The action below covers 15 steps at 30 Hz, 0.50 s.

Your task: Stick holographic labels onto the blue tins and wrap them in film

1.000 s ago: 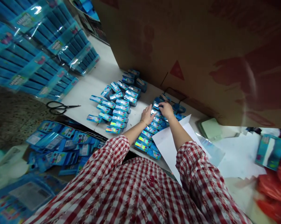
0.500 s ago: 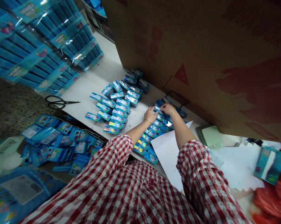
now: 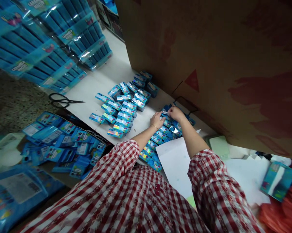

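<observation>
Rows of small blue boxes [image 3: 156, 139] with shiny labels on top stand in front of me on the white table. At the far end of these rows my left hand [image 3: 157, 120] is closed against one box, its fingers bent over the side. My right hand [image 3: 176, 114] meets it there with finger and thumb pinched on a small shiny sticker [image 3: 164, 113] over that box. The fingertips partly hide both box and sticker. A sheet of white paper [image 3: 174, 160] lies over the near right boxes, beneath my right forearm.
More blue boxes [image 3: 123, 118] stand loosely grouped to the left. Black scissors [image 3: 65, 101] lie at the table's left edge. Wrapped display packs [image 3: 46, 48] rise behind. A large cardboard carton [image 3: 209, 64] walls the far right. A carton of blue packets [image 3: 63, 142] sits lower left.
The view has shifted slightly. My right hand has drawn a little away from the left, and the pale sticker shows more between them. My left hand stays at the same box.
</observation>
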### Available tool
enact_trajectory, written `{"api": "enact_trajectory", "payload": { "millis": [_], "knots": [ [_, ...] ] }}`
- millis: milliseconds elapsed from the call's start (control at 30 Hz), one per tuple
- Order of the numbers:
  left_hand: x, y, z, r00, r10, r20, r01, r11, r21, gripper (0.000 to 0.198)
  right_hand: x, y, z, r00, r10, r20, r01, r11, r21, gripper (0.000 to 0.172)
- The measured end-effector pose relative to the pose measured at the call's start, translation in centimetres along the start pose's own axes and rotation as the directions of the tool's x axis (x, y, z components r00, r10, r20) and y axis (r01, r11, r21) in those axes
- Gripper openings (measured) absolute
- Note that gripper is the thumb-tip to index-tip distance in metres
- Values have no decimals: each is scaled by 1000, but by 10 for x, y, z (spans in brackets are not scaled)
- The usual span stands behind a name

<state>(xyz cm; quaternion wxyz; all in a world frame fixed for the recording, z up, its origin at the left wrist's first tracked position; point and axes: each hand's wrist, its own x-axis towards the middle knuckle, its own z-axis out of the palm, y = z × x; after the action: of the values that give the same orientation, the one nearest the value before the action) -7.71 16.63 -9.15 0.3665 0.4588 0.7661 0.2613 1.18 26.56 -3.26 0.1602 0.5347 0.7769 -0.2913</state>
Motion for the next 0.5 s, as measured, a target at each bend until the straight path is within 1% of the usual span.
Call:
{"api": "enact_trajectory", "payload": {
  "millis": [67, 133, 200, 300, 367, 433, 500],
  "knots": [
    [0, 1, -1, 1000, 3, -1, -3, 1000, 3, 45, 0, 6, 4, 999, 36, -3, -36, 999, 27, 20],
    [-1, 2, -2, 1000, 3, 0, -3, 1000, 9, 45, -1, 9, 8, 998, 61, -18, -61, 998, 13, 25],
    [-1, 3, -3, 1000, -6, 6, 5, 1000, 17, 44, -2, 7, 10, 997, 71, -40, -73, 996, -44, 26],
    [-1, 3, -4, 1000, -23, 9, 22, 1000, 21, 44, -6, -2, 10, 996, 73, -52, -80, 986, -147, 25],
    [0, 3, -3, 1000, -24, 7, 24, 1000, 16, 43, -12, -8, 7, 994, 86, -70, -98, 975, -197, 29],
    [0, 1, -2, 1000, -18, 0, 18, 1000, 6, 44, -21, -9, 4, 988, 94, -120, -123, 959, -254, 30],
    [1, 0, 0, 1000, -7, -13, 7, 1000, -10, 47, -33, -6, 2, 984, 53, -167, -106, 940, -326, 26]
  ]
}}
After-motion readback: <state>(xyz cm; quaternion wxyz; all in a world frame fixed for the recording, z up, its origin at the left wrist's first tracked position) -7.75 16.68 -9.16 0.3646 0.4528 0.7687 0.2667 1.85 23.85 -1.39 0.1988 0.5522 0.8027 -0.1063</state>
